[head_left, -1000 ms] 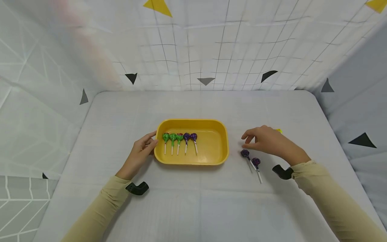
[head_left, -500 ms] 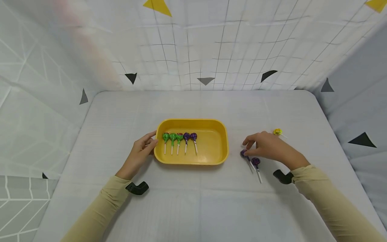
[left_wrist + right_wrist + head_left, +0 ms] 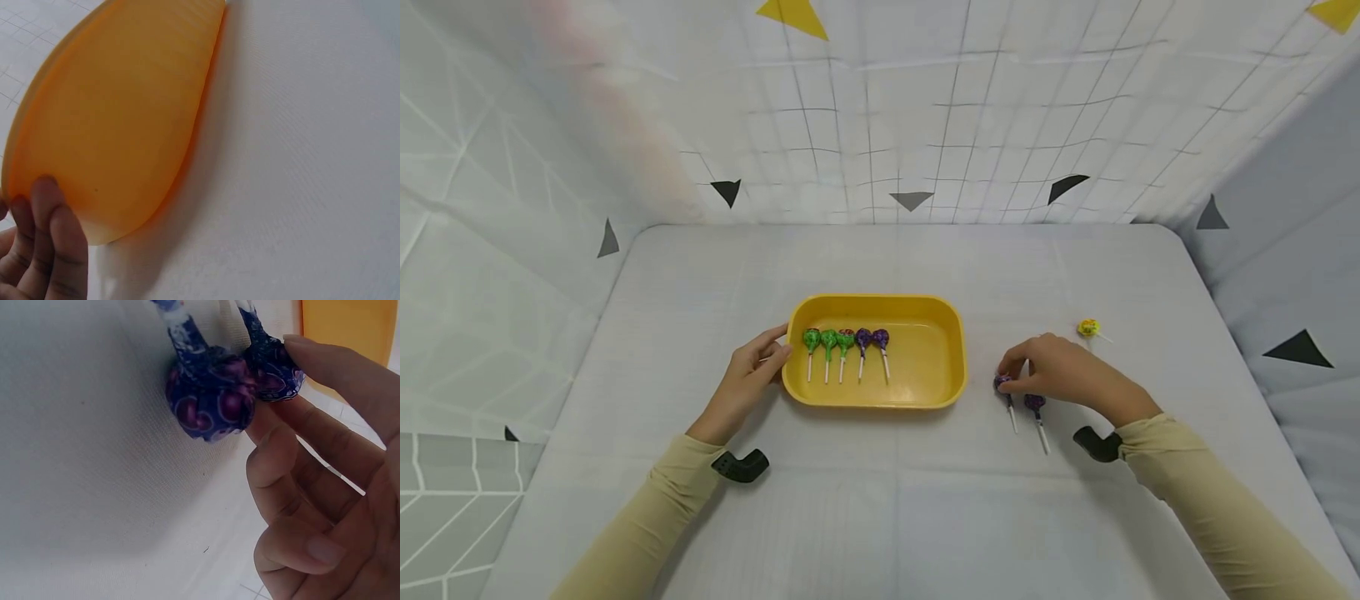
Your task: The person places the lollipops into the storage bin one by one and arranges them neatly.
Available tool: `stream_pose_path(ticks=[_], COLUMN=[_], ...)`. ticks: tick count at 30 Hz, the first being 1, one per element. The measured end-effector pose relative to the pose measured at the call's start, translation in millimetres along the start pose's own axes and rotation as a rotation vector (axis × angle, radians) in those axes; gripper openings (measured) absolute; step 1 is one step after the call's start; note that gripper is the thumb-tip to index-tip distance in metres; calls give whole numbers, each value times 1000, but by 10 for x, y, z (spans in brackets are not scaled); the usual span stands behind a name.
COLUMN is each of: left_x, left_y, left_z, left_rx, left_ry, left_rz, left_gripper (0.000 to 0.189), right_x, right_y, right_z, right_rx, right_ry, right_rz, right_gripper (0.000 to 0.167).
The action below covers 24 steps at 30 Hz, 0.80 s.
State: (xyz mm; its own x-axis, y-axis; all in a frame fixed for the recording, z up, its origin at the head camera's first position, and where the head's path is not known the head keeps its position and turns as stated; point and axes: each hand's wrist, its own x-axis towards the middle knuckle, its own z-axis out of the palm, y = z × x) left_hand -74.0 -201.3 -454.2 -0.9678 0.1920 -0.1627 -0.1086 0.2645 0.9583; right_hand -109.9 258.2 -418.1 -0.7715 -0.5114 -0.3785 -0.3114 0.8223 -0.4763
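While your left hand grips the yellow tray with half-curled fingers, probably steadying it, your nearly closed right hand pinches a purple lollipop right of centre.

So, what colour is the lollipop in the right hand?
Its wrapper is dark blue and purple, clearest in the right wrist view.

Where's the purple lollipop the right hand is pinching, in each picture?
Head: lollipop right of the tray, in the right hand.
Left wrist: not in it.
Right wrist: above and right of middle, behind another lollipop.
Landmark: the tray, seen in all three.
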Motion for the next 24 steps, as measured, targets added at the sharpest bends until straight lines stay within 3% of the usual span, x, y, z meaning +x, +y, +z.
stream_pose_path(ticks=[16, 24], left_x=[17, 18], left_y=[-21, -21], left_z=[-8, -10], left_rx=[-3, -3], left_ry=[-7, -9], left_rz=[0, 1], left_gripper=[55, 55], right_x=[1, 1], right_y=[1, 3], right_z=[-14, -73], right_rx=[2, -3], right_ry=[-4, 32], right_rz=[-12, -23], right_gripper=[19, 19])
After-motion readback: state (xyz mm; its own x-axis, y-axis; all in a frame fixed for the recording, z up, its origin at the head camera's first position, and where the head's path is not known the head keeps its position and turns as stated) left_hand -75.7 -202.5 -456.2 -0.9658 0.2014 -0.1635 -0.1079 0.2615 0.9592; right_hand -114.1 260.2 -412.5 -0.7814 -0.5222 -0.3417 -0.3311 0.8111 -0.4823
